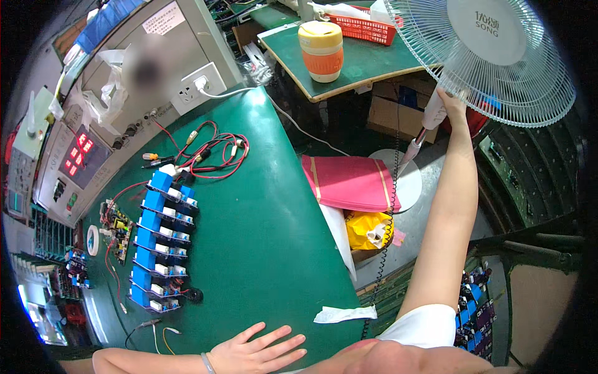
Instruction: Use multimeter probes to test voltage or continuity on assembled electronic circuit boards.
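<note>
My right arm stretches out to the far right, and my right hand point(454, 105) is closed round the neck of a white standing fan point(487, 34). The fan's round wire cage tilts over the hand, and its pole runs down to a white base on the floor. My left hand point(256, 353) lies flat at the near edge of the green worktable point(268, 218), fingers spread, holding nothing. Left of centre, a row of circuit boards with blue and white parts point(147, 243) stands on the table, apart from both hands. A white paper strip point(344, 315) lies right of my left hand.
A grey test panel point(87, 159) with a red display lines the left side. Red and black cables point(218, 159) lie coiled at the back. A pink cushion point(352, 184) and a yellow bag point(367, 230) sit right of the table. A coiled black cord point(387, 249) hangs nearby.
</note>
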`<state>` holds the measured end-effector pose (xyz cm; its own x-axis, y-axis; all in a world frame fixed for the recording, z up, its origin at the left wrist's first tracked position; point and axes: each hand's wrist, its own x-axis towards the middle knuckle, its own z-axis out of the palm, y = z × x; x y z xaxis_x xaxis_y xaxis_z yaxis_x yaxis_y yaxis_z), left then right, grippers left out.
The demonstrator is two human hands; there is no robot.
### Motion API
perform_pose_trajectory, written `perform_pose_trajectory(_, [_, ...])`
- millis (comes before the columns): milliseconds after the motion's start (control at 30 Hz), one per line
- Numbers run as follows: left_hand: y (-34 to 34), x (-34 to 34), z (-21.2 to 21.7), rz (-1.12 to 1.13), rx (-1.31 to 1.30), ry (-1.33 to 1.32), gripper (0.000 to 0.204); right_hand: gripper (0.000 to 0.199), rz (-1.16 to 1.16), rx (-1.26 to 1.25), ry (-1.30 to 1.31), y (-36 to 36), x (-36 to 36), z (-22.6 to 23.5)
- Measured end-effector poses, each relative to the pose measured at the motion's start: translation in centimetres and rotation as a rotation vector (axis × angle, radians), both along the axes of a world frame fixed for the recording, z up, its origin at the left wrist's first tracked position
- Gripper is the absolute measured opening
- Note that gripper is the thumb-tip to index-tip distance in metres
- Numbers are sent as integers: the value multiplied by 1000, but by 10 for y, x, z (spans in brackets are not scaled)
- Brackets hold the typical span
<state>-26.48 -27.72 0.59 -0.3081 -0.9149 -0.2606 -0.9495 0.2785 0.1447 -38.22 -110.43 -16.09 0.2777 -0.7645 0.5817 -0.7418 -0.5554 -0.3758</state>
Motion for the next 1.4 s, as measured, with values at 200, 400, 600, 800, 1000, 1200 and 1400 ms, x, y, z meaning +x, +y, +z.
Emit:
perform_pose_trajectory(200, [-9,-5,9,-27,49,-90,40,99,-64,112,-158,67,9,12])
perform_pose_trajectory(400, [-7,-2,5,-12,-26,-136,44,90,-67,16,-373,84,31,16])
perform_pose_trajectory(600, [-7,-3,3,-16,-42,-56,46,64,7,67,-268,56,2,10])
perform_pose_trajectory(800, [-8,-2,-4,-40,-151,0,55,66,11,705,-683,100,-43,-5])
perform_pose_trajectory(1000, [-9,1,4,51,-68,327,73,83,160,1277,22,252,-23,-2])
perform_pose_trajectory(1200, [-8,9,0,47,-82,433,80,64,512,1144,252,424,-47,88])
perform_pose_trajectory(1400, [-6,9,-8,28,-259,394,88,36,543,1108,128,564,-126,145])
